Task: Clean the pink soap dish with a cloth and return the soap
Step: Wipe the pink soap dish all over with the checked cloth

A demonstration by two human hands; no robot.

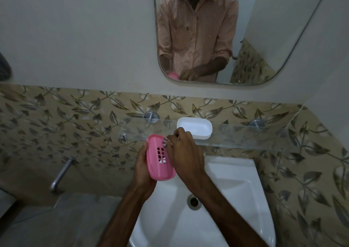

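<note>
The pink dish (pixel 160 159) is held over the sink's (pixel 234 173) back-left rim, just below the glass shelf (pixel 245 136) edge, with open basin toward the person. One pink dish, one white tray (pixel 194 128) on the shelf. Underside up, slotted. Left hand (pixel 142 168) grip wraps the dish; right hand (pixel 184 152) grip pinches a cloth (pixel 166 141) against it.

Both hands (pixel 143 169) (pixel 186 152) and pink soap dish (pixel 160 159) fill space above sink's (pixel 236 171) back-left corner. Glass shelf (pixel 264 137) just behind, blocks reach to wall. White tray (pixel 194 127) occupies shelf middle; shelf ends free. Basin open around drain (pixel 193 201). Tap (pixel 62 173) juts out at left, well apart.
</note>
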